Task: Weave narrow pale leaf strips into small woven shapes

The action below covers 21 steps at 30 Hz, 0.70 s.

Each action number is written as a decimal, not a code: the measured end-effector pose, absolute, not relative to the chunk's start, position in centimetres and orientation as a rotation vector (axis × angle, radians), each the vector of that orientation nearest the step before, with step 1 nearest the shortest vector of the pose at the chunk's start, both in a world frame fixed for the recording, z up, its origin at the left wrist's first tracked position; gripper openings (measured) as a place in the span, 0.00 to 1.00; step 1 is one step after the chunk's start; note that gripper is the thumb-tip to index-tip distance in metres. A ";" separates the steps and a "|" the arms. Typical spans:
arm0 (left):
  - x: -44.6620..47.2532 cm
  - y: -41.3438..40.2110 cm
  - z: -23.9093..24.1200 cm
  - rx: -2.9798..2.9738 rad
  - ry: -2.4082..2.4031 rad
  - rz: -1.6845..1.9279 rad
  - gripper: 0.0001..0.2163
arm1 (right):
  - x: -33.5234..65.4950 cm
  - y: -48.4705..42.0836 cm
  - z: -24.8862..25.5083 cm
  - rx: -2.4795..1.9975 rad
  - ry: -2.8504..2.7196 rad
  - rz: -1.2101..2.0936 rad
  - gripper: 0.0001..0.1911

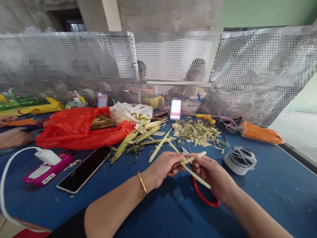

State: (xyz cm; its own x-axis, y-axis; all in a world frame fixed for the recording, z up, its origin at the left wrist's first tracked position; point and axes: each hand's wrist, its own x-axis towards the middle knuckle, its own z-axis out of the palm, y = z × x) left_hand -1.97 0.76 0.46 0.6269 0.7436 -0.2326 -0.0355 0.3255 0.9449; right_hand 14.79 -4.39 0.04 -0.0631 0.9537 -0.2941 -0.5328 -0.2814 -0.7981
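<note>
Pale husk strips (198,177) cross each other between my two hands. My left hand (160,170), with a gold bangle at the wrist, pinches the strips where they meet. The fingers of my right hand (213,173) close on the end of the short strip pointing right. Scissors (206,200) with red handles show below and behind my right hand, their blade partly visible above it; whether that hand holds them or they lie on the table, I cannot tell. Another pale strip (159,145) lies just beyond my left hand.
A red plastic bag (71,129), husk leaves (126,145) and a heap of shreds (198,132) lie ahead. Left are a phone (83,170) and purple power strip (46,170); right, a string ball (240,161) and orange packet (261,133). A co-worker's hand is far left; a perforated screen stands behind.
</note>
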 end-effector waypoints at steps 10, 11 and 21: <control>-1.7 -0.3 0.3 1.209 0.772 0.479 0.12 | 13.9 -4.8 -0.6 -0.951 -0.628 1.569 0.13; -1.7 -0.3 0.3 1.213 0.772 0.473 0.11 | 13.9 -4.8 -0.7 -0.952 -0.612 1.545 0.13; -1.8 -0.2 0.4 1.283 0.755 0.487 0.16 | 14.9 -4.4 -0.4 -1.041 -0.653 1.391 0.15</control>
